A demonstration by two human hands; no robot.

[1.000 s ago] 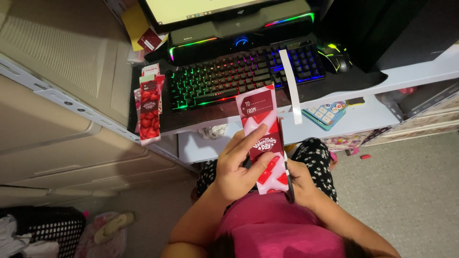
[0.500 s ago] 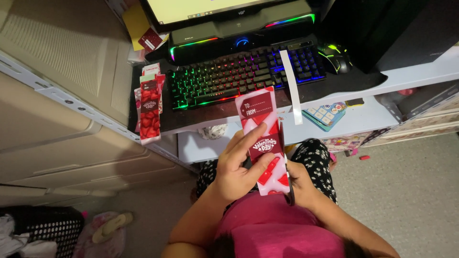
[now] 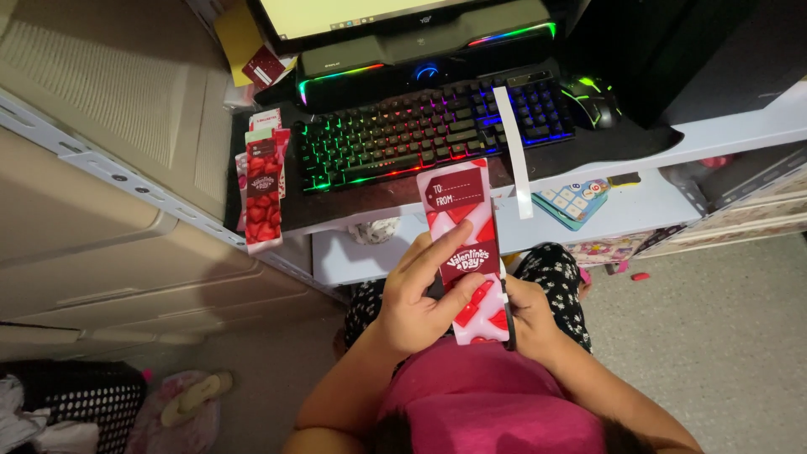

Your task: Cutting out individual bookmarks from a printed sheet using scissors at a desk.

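Left hand (image 3: pixel 418 296): fingers spread flat over the red-and-white card box (image 3: pixel 467 252).
Right hand (image 3: pixel 531 315): fingers curled behind the box's right edge.
Card box: held upright above the lap, before the bench (image 3: pixel 622 214) front edge.
Keyboard (image 3: pixel 429 126): lit, on bench.

Long flat red-and-white gift box (image 3: pixel 465 252) with heart shapes and a dark red tag panel, held upright over the lap, left hand (image 3: pixel 420 294) across its front, right hand (image 3: pixel 530 315) at its right edge. On the worktop's left end, left of the keyboard, lies a stack of similar narrow boxes (image 3: pixel 262 189), the top one with a clear window showing red pieces. Monitor screen (image 3: pixel 353 13) glows pale at the top edge; a small dark red card (image 3: pixel 263 67) lies below its left corner, and a long white paper strip (image 3: pixel 513 151) lies across the keyboard's right part.
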